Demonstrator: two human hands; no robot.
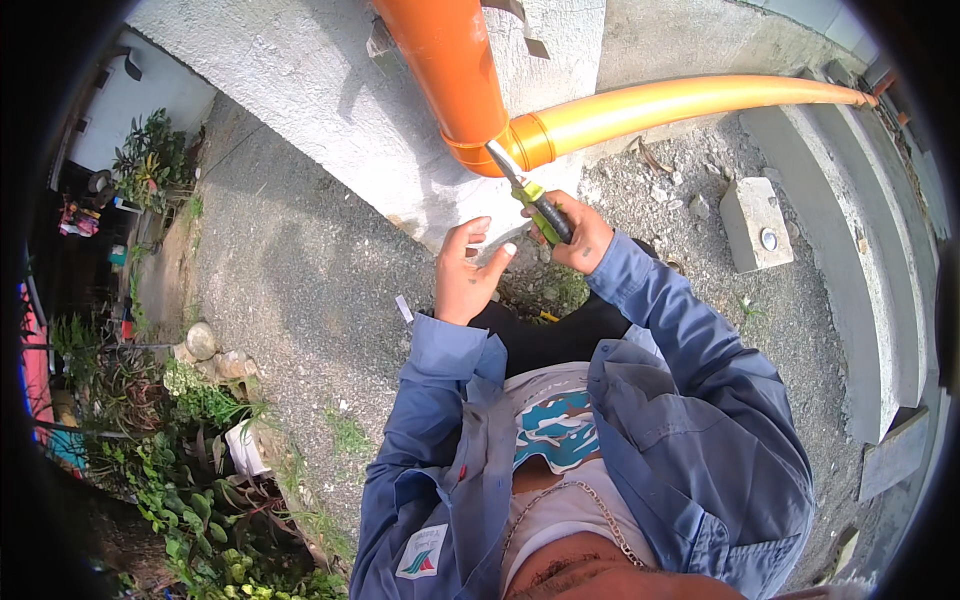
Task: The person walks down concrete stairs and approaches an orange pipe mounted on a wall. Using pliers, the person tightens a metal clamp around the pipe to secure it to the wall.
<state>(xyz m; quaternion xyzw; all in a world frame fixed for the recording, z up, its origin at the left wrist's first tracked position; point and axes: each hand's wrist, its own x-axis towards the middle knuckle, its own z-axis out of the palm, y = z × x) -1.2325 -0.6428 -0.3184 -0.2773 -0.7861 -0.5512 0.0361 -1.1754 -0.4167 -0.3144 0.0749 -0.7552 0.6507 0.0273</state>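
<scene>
My right hand is closed around a hand tool with a green and black handle and a narrow grey metal end. The metal end points up and to the left, in front of the bend of the orange pipe; whether it touches the pipe I cannot tell. To the left of the tool, my left hand is held up with thumb and fingers apart and nothing in it. A second orange pipe runs from the bend to the right along the wall.
A rough white pillar stands behind the pipe. At the right are a concrete block and concrete steps, with loose stones between. Gravel ground and a planted bed lie at the left. A small white strip lies on the gravel.
</scene>
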